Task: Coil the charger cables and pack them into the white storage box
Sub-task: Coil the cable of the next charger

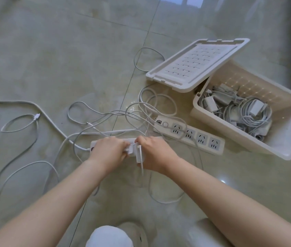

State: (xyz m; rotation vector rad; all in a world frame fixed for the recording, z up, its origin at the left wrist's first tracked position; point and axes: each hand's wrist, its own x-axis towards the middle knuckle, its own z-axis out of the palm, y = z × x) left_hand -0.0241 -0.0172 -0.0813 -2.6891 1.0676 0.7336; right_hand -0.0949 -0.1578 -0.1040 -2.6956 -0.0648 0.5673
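Head view, right of frame: the white storage box [244, 139] already holds coiled cables [248, 113]. At centre, the left hand [109, 148] grips a power strip [94, 144] and the right hand [155, 154] grips a charger brick [139, 155]. Loose cables [36, 116] sprawl leftward, uncoiled.

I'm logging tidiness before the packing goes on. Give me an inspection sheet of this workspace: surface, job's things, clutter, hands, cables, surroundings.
Surface: glossy tiled floor.
Job's things: white storage box is open and holds coiled chargers; its lid leans against the box.
Clutter: second power strip lies beside the box; otherwise nothing seen.
Hands: left hand holds the near power strip; right hand grips a white charger at that strip.
Cables: loose white cables sprawl uncoiled over the floor, tangled near the strips.
Surroundings: window reflection at the top; the person's knee at the bottom edge.
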